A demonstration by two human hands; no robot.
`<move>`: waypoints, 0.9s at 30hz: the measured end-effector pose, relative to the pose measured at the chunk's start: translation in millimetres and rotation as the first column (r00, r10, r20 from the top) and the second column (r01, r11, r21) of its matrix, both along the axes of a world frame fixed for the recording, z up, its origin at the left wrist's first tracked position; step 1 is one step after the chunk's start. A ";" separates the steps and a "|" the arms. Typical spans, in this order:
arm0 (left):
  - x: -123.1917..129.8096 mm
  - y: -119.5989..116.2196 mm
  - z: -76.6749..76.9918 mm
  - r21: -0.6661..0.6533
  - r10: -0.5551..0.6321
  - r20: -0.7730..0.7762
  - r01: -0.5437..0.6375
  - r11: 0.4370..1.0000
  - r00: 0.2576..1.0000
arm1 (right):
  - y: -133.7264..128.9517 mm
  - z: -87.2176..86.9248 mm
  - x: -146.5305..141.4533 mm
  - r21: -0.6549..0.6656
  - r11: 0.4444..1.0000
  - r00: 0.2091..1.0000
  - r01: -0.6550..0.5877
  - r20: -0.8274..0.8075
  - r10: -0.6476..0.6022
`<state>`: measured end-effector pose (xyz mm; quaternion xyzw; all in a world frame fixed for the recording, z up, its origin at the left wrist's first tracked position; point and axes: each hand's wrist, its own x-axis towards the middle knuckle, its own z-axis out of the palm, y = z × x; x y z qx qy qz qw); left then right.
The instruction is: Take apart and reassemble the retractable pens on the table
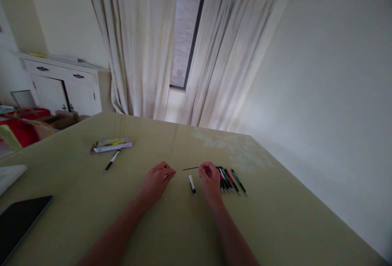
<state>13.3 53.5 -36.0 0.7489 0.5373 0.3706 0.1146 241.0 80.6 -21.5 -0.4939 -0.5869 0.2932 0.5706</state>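
My right hand (210, 178) pinches one end of a thin dark pen refill (190, 168), which points left above the table. Fingers bent together, my left hand (157, 179) is closed a little left of the refill's free end; a small pale bit shows at its fingertips, too small to name. Between my hands lies a white-and-black pen part (192, 185), apart from both. Just right of my right hand, several pens (228, 180) with coloured barrels lie side by side, partly hidden by that hand.
On the green-covered table (171, 225), a flat pen box (113, 144) lies at the far left with a white-and-black pen (112, 161) beside it. A dark tablet (21, 221) and a white object (10, 176) sit at the left edge. A wall (321, 94) borders the right side.
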 end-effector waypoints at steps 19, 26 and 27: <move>3.1 -3.6 -7.1 -0.122 -0.033 -0.081 0.023 0.992 0.996 | -10.8 5.0 -9.4 -0.096 0.983 0.985 -0.154 -0.089 0.146; 4.1 -6.0 -2.7 -0.116 -0.028 -0.065 0.020 0.993 0.997 | -9.9 3.6 -8.8 -0.110 0.978 0.981 -0.176 -0.105 0.165; 4.4 -5.7 -2.7 -0.127 -0.026 -0.059 0.018 0.992 0.998 | -9.7 3.3 -8.7 -0.111 0.978 0.981 -0.176 -0.108 0.164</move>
